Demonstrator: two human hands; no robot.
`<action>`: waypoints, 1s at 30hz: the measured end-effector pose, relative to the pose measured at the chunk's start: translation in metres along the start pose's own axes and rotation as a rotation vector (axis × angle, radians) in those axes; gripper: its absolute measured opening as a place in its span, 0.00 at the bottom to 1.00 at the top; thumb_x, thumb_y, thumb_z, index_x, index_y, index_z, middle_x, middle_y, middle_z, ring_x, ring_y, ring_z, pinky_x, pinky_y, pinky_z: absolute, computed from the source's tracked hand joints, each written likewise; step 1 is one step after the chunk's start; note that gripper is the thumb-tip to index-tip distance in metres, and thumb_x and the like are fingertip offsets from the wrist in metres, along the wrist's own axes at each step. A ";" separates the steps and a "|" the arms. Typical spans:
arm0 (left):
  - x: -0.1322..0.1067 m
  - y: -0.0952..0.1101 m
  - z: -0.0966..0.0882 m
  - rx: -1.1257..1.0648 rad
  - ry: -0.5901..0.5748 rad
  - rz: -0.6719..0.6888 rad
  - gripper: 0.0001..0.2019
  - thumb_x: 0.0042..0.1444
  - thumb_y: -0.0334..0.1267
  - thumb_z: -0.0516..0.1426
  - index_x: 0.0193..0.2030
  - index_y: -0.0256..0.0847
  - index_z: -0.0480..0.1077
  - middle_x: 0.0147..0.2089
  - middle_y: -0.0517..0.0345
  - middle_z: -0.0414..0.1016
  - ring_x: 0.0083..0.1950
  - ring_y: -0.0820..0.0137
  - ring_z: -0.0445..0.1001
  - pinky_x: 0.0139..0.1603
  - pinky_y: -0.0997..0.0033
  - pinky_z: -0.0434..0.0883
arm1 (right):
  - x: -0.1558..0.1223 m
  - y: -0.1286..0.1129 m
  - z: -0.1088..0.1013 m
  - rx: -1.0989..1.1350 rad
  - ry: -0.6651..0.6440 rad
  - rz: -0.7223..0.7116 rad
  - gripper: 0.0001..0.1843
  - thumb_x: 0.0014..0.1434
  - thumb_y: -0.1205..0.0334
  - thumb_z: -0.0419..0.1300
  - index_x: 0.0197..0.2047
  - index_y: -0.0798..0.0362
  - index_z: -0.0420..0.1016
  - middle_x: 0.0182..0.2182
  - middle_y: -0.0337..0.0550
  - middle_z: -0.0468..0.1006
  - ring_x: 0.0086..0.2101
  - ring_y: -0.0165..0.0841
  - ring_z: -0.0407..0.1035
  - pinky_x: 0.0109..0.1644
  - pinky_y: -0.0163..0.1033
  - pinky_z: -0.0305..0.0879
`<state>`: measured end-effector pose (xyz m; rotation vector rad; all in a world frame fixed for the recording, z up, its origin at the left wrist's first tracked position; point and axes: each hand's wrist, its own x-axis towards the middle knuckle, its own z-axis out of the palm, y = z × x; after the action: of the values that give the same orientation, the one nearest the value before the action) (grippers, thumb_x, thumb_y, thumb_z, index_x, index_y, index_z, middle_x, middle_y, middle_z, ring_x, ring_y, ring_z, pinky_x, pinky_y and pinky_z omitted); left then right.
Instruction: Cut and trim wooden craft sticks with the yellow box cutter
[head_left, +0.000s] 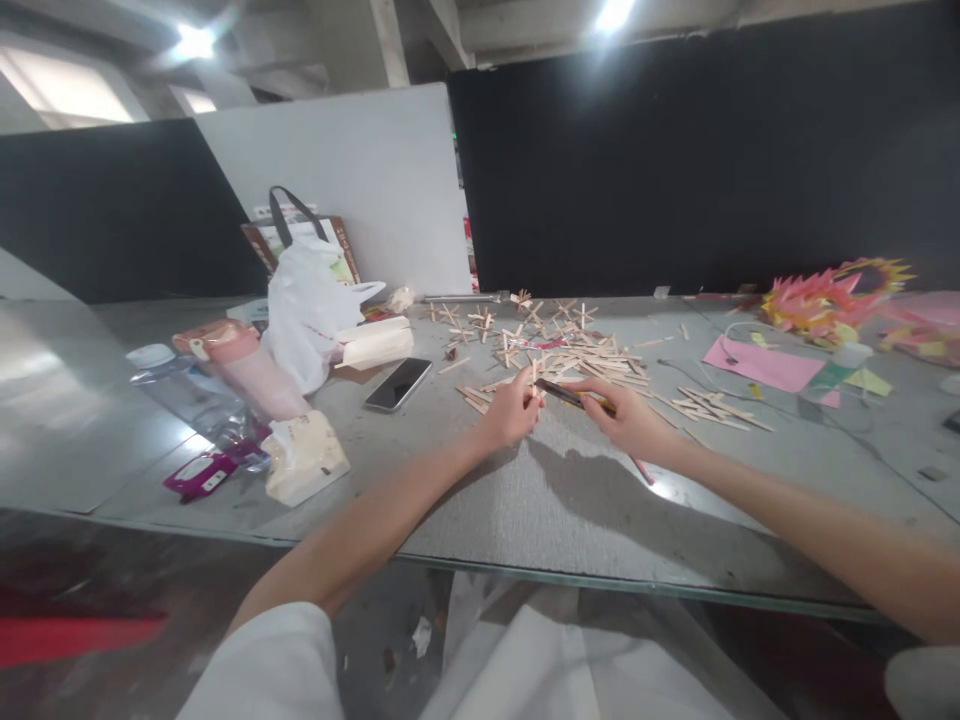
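Note:
Over the middle of the table, my left hand [512,412] is closed on a thin wooden stick [535,372] that stands upright from the fingertips. My right hand [626,418] grips a black and yellow utility knife [561,393], its front end up against the stick. Whether the blade touches the wood is too small to tell. Just beyond both hands lies a heap of loose wooden sticks [592,358]. Behind it are several sticks joined into crossed shapes [480,322]. A smaller group of sticks [712,408] lies right of my right hand.
At left are a phone [400,385], a white plastic bag [304,310], a clear bottle [199,400], a pink bottle [255,370] and a tissue pack [306,460]. Pink paper [761,365], cables and a spiky paper decoration [825,300] lie at right. Dark panels [697,160] stand behind.

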<state>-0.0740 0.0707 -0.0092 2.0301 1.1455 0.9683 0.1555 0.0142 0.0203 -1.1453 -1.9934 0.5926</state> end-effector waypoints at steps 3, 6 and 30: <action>-0.002 0.002 0.002 -0.027 -0.001 0.003 0.30 0.64 0.31 0.54 0.74 0.35 0.61 0.31 0.62 0.79 0.27 0.74 0.76 0.31 0.77 0.69 | -0.017 0.008 0.019 0.042 0.057 -0.006 0.25 0.74 0.52 0.49 0.63 0.55 0.77 0.31 0.43 0.81 0.23 0.31 0.64 0.28 0.36 0.59; -0.003 0.003 0.004 -0.054 -0.005 0.011 0.31 0.64 0.31 0.53 0.74 0.35 0.59 0.32 0.61 0.79 0.27 0.74 0.75 0.31 0.76 0.69 | -0.029 0.011 0.030 0.035 0.094 -0.024 0.25 0.75 0.52 0.49 0.65 0.54 0.75 0.36 0.44 0.83 0.24 0.30 0.65 0.29 0.35 0.60; -0.003 0.003 0.009 -0.057 0.046 -0.034 0.29 0.65 0.30 0.55 0.73 0.37 0.61 0.30 0.64 0.78 0.24 0.75 0.72 0.28 0.77 0.67 | 0.005 -0.007 -0.011 -0.061 -0.018 -0.085 0.20 0.71 0.58 0.52 0.56 0.51 0.82 0.45 0.49 0.86 0.35 0.37 0.76 0.41 0.40 0.71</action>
<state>-0.0662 0.0654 -0.0122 1.9468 1.1600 1.0242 0.1584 0.0148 0.0337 -1.0889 -2.0771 0.5025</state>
